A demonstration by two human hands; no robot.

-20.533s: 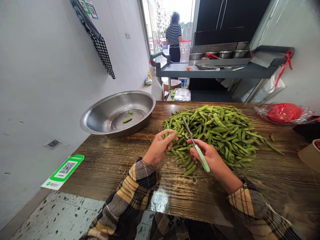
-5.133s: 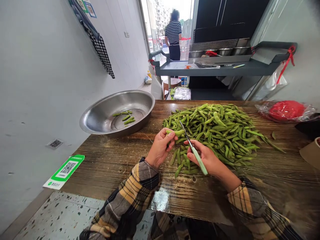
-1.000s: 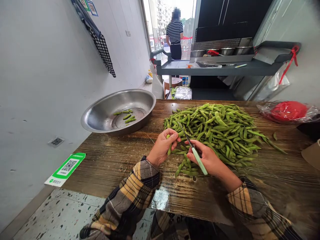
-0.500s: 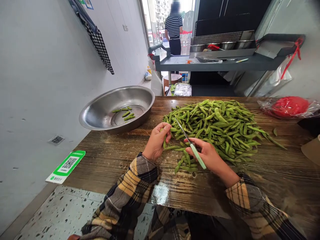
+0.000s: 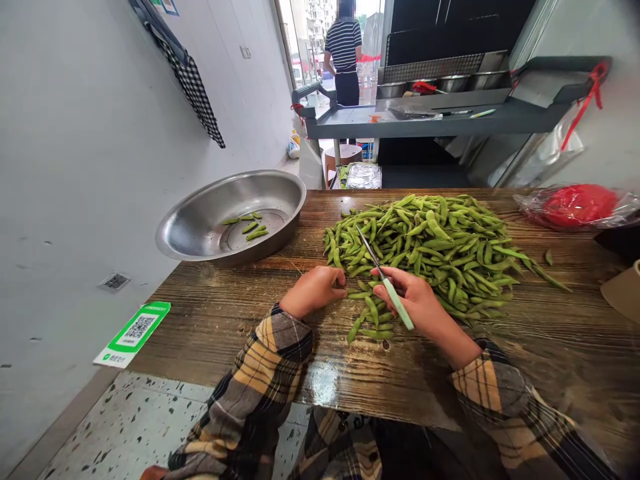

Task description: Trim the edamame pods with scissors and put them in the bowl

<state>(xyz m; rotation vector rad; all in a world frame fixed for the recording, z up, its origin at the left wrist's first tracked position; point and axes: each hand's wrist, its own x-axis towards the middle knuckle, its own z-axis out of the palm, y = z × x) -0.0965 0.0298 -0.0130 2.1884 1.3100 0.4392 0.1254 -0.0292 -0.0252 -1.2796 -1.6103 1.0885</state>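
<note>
A big heap of green edamame pods (image 5: 440, 240) lies on the wooden table (image 5: 240, 320). My left hand (image 5: 314, 293) rests knuckles-up at the heap's near edge, its fingers curled and pinched on the end of a single pod (image 5: 357, 294). My right hand (image 5: 417, 308) is closed on scissors (image 5: 395, 303) with a pale green handle; the closed blades point up and left over the heap. Between my hands lies a small cluster of loose pods (image 5: 373, 323). A steel basin (image 5: 200, 230) at the table's far left corner holds several pods (image 5: 246, 227).
A red item in a clear plastic bag (image 5: 575, 205) lies at the far right. A brown paper object (image 5: 623, 293) pokes in at the right edge. Beyond the table stands a grey counter (image 5: 425, 120) with metal bowls, and a person in a striped shirt (image 5: 343, 50). The wall runs along the left.
My left hand has dropped from holding a pod upright down onto the table at the heap's edge. The scissors stay in my right hand. The basin has gained pods since the earliest frame.
</note>
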